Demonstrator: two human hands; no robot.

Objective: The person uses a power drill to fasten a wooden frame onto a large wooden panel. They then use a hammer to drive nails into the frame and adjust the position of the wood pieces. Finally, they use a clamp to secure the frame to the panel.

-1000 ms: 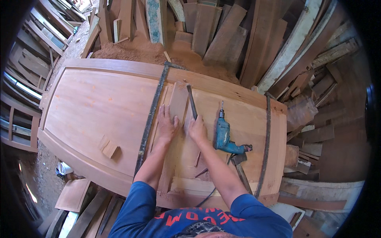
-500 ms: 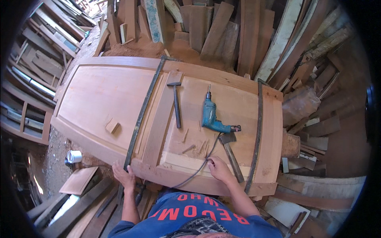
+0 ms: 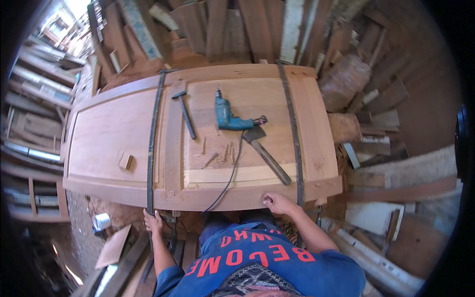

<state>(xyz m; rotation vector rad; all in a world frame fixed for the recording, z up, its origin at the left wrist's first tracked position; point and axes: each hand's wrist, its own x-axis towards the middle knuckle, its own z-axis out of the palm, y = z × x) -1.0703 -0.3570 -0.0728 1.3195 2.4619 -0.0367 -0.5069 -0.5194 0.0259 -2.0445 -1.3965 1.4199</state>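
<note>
A wooden panelled door (image 3: 109,138) lies flat in front of me, with a left bar clamp (image 3: 156,119) and a right bar clamp (image 3: 291,109) across it. My left hand (image 3: 154,222) is closed around the near end of the left clamp, just past the door's edge. Resting on the door's near rail, my right hand (image 3: 278,203) has curled fingers; what they pinch is too small to name. Beyond it lie a hatchet (image 3: 269,161), a blue power drill (image 3: 228,116) with its cord (image 3: 230,178), a hammer (image 3: 186,116) and several thin wooden pegs (image 3: 225,152).
A small wood block (image 3: 125,160) sits on the door's left panel. Boards (image 3: 247,29) lean along the far side over sawdust. Planks and offcuts (image 3: 403,168) crowd the right. At the lower left are a white container (image 3: 102,221) and a loose board (image 3: 113,246).
My view has turned, so the door appears straighter and further left. My right hand has moved from beside the cord rightward onto the near rail. The left hand stays at the clamp.
</note>
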